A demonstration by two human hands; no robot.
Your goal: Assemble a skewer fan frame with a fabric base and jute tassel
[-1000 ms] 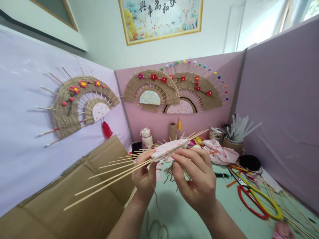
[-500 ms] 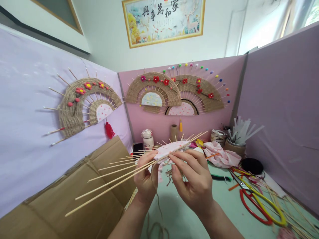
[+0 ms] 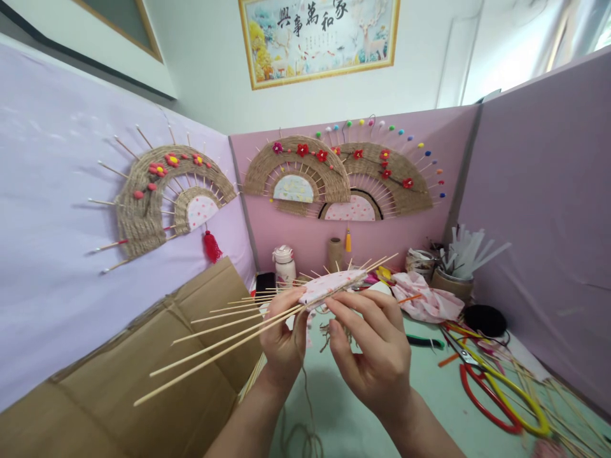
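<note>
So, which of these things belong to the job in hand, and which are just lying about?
In use:
- pink cloth piece, held in the left hand, with the right hand at its edge
- thin sticks fanning out from it
- string hanging below the left hand

Probably just lying about:
- scissors
- crumpled cloth
- bottle
- cardboard tube

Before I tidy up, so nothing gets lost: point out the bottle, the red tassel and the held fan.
Bottle (image 3: 285, 271): head view, on its body.
Red tassel (image 3: 212, 247): head view, on its threads.
Held fan (image 3: 330, 285): head view, on its pink cloth.
</note>
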